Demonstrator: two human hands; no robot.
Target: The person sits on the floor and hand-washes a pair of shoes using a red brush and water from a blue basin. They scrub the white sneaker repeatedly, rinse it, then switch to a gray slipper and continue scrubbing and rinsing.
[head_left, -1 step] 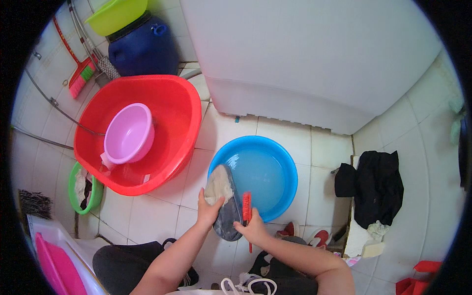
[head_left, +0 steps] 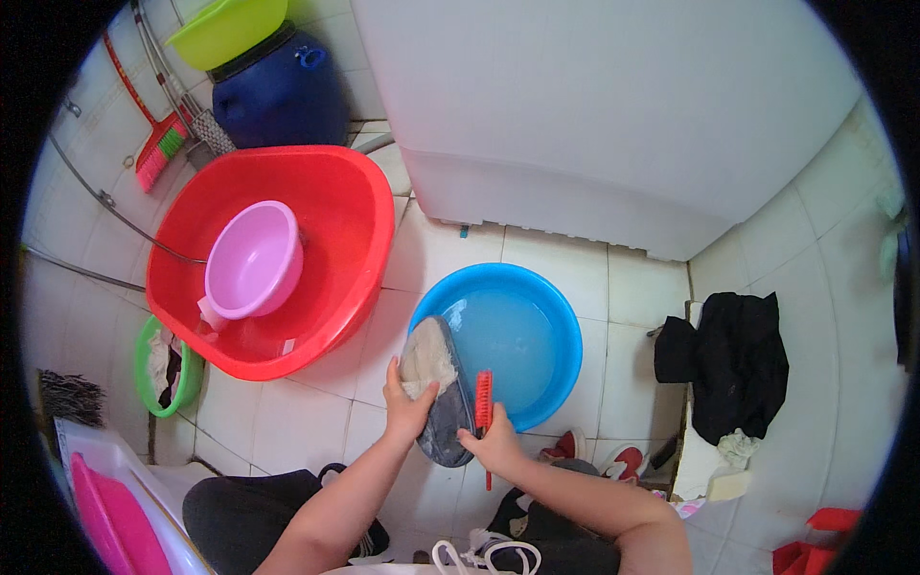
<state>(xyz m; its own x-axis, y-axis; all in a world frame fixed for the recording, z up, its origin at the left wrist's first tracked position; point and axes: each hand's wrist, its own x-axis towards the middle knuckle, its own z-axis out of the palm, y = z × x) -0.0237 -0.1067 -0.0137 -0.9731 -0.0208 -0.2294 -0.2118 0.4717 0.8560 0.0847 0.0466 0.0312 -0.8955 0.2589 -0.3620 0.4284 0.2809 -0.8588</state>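
Note:
My left hand (head_left: 410, 412) is closed on the side of a grey slipper (head_left: 446, 422) with a cream fluffy upper part, tilted over the near left rim of a blue basin (head_left: 572, 383). Cloudy water stands in that basin. In my right hand (head_left: 496, 443) is a red scrub brush (head_left: 484, 398), its bristled head upright beside the slipper's right edge. The thumb of that hand is at the slipper's edge; whether it presses on it I cannot tell.
Left of the basin stands a big red tub (head_left: 345, 192) holding a pink basin (head_left: 254, 259). A green basin (head_left: 192, 383) with cloths sits by the wall. A white appliance (head_left: 594, 125) rises ahead. Black clothing (head_left: 738, 364) lies at right, near red-and-white shoes (head_left: 625, 464).

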